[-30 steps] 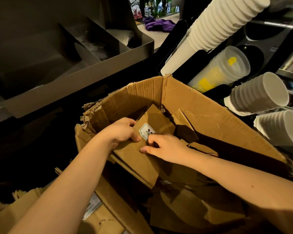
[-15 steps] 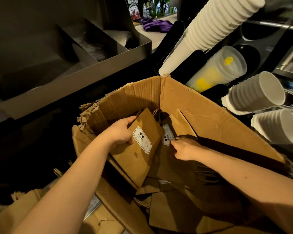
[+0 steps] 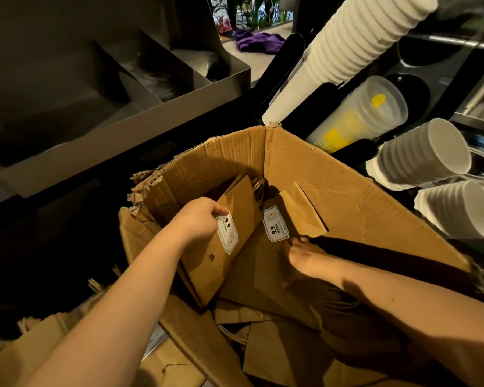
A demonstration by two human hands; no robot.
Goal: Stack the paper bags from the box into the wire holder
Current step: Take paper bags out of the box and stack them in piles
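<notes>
A folded paper bag (image 3: 207,263) is held at its upper edge by the left hand (image 3: 196,222), with the fingers curled round it, inside the cardboard box (image 3: 347,196) near its left wall. A second bag (image 3: 257,272) just beside it is touched by the right hand (image 3: 305,258). That hand is blurred, so it cannot be told whether its fingers grip.

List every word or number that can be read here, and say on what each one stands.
"9.9", seen upside down: white sticker on the paper bag that the left hand grips.
"9.9": second sticker on the neighbouring bag in the box.
Small print under both numbers: too small to read.
Yellow print on the clear cups: blurred, unreadable.
</notes>
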